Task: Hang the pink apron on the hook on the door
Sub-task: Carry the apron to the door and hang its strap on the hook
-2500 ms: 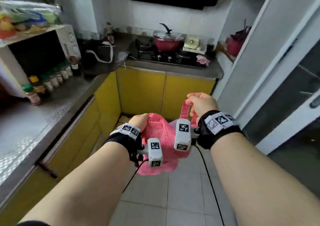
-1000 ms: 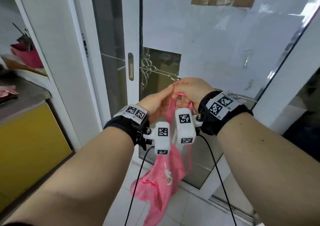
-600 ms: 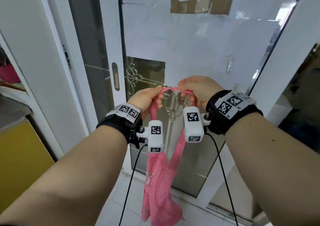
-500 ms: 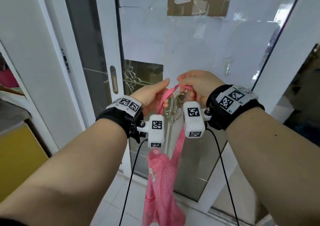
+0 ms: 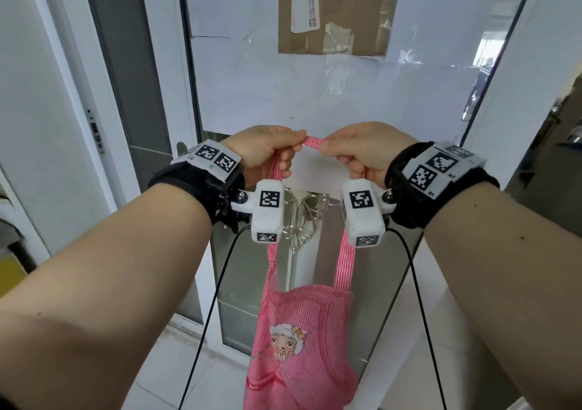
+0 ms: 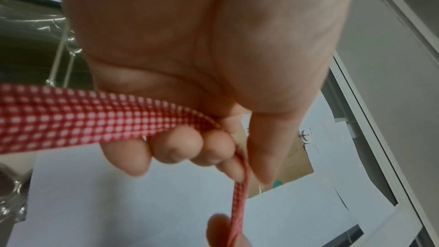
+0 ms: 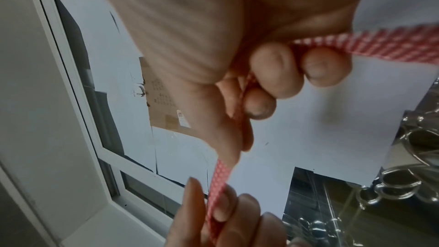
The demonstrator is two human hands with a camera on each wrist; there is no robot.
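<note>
The pink apron (image 5: 302, 340), checked with a cartoon sheep print, hangs down in front of the door (image 5: 258, 72). Its neck strap (image 5: 313, 141) is stretched level between my hands at chest height. My left hand (image 5: 274, 148) pinches the strap's left end and my right hand (image 5: 352, 150) pinches the right end. In the left wrist view the strap (image 6: 95, 114) runs through curled fingers (image 6: 175, 147). The right wrist view shows the strap (image 7: 380, 44) gripped the same way. A small hook (image 7: 140, 90) sits on the door beyond the cardboard, also visible as the hook (image 6: 306, 135); it lies outside the head view.
White paper and a taped cardboard sheet (image 5: 333, 13) cover the door glass. A metal scroll ornament (image 5: 299, 217) sits behind the hands. A white door frame (image 5: 78, 126) stands on the left, another white frame (image 5: 519, 63) on the right. Black cables (image 5: 217, 299) hang from both wrists.
I turned from the kitchen counter to the door. My hands have risen and moved apart, pulling the strap into a level span, and the apron now hangs spread open below.
</note>
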